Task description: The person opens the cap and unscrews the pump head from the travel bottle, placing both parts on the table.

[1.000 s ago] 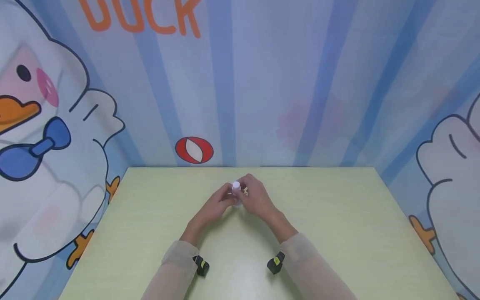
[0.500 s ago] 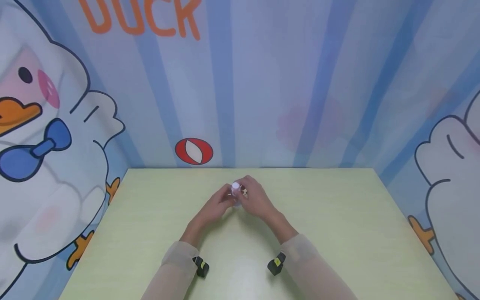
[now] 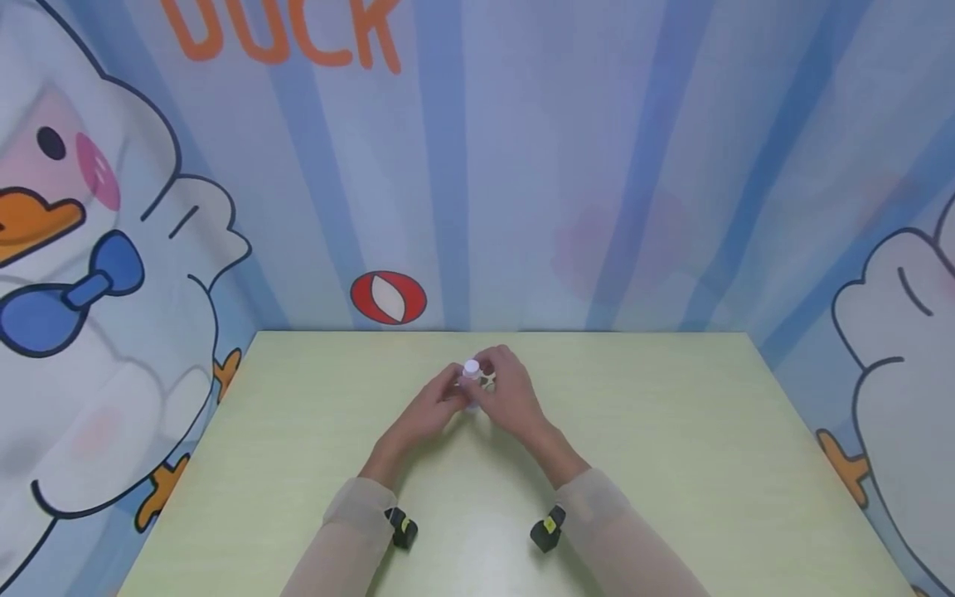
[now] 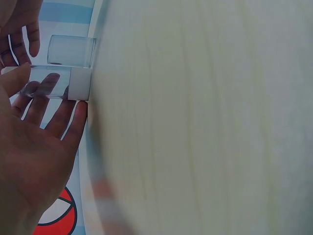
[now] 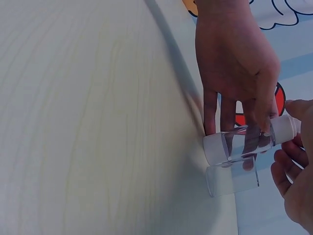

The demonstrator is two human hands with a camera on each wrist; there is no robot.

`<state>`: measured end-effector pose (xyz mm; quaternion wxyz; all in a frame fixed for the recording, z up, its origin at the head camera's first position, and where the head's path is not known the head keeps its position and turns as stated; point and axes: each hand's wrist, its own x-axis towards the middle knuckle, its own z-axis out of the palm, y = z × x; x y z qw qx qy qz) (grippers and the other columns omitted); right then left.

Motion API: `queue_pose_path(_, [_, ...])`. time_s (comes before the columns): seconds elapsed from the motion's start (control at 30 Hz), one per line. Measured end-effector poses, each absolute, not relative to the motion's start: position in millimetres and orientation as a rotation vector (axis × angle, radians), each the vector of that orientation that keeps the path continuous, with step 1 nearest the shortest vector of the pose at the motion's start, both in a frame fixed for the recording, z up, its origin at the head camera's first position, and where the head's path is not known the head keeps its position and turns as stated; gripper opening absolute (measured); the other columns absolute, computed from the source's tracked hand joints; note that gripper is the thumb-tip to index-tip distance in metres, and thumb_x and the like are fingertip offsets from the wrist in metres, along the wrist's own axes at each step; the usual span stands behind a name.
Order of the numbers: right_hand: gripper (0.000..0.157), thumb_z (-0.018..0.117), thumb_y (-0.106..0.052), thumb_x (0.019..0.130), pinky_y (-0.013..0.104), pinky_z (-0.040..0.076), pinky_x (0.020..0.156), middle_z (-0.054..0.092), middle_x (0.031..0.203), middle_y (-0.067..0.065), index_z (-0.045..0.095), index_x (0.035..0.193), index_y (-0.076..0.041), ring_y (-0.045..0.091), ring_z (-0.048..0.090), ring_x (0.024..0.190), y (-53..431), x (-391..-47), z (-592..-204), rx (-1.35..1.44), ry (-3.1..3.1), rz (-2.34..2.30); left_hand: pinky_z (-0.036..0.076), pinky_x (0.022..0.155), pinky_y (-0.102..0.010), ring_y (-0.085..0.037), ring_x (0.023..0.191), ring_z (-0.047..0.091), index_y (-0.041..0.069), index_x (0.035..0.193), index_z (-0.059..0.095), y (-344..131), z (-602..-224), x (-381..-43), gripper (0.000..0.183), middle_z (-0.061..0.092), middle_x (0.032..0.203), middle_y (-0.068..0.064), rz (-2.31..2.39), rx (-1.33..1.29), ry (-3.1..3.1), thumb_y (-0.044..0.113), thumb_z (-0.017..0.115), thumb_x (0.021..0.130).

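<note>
A small clear bottle (image 5: 237,144) with a white base and a white cap (image 5: 286,128) stands upright at the table's far middle. My left hand (image 3: 429,406) grips its body, with the thumb on one side and fingers (image 4: 58,120) on the other. My right hand (image 3: 511,394) is at the top of the bottle, its thumb and fingers round the white cap. Beside the bottle, on the right hand's side, a clear open cylinder (image 4: 71,51) stands on the table. Both hands largely cover bottle and cylinder in the head view.
The pale green-yellow table (image 3: 634,464) ends at a blue striped backdrop (image 3: 522,166) with printed ducks, right behind the hands. A black wrist camera (image 3: 403,528) sits on the left sleeve, another black wrist camera (image 3: 548,529) on the right sleeve.
Both hands stay at the bottle in the same place. The right thumb and fingers shift slightly about the cap. The head view itself sways a little.
</note>
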<state>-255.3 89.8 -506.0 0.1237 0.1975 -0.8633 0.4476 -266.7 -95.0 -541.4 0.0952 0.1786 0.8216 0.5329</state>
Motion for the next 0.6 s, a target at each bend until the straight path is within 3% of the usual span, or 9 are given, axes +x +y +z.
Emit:
queue_pose_path(0.33, [0.02, 0.075, -0.012, 0.098, 0.046, 0.059, 0.083, 0.061, 0.101, 0.013, 0.066, 0.112, 0.0, 0.038, 0.065, 0.097, 88.6, -254.8, -507.0, 0.628, -2.433, 1.335, 0.046, 0.117, -0.051, -0.028, 0.142, 0.055, 0.022, 0.129, 0.058, -93.5, -539.4, -265.2, 0.021, 0.058, 0.151, 0.0, 1.627, 0.538, 2.381, 0.026, 0.063, 0.108])
queue_pose_path(0.6, [0.02, 0.071, -0.009, 0.1, 0.051, 0.06, 0.085, 0.061, 0.103, 0.012, 0.067, 0.117, 0.0, 0.032, 0.064, 0.097, 88.9, -256.2, -507.5, 0.674, -2.45, 1.351, 0.048, 0.115, -0.047, -0.027, 0.141, 0.057, 0.02, 0.129, 0.058, -94.0, -541.4, -266.9, 0.022, 0.058, 0.15, -0.001, 1.622, 0.524, 2.388, 0.017, 0.061, 0.107])
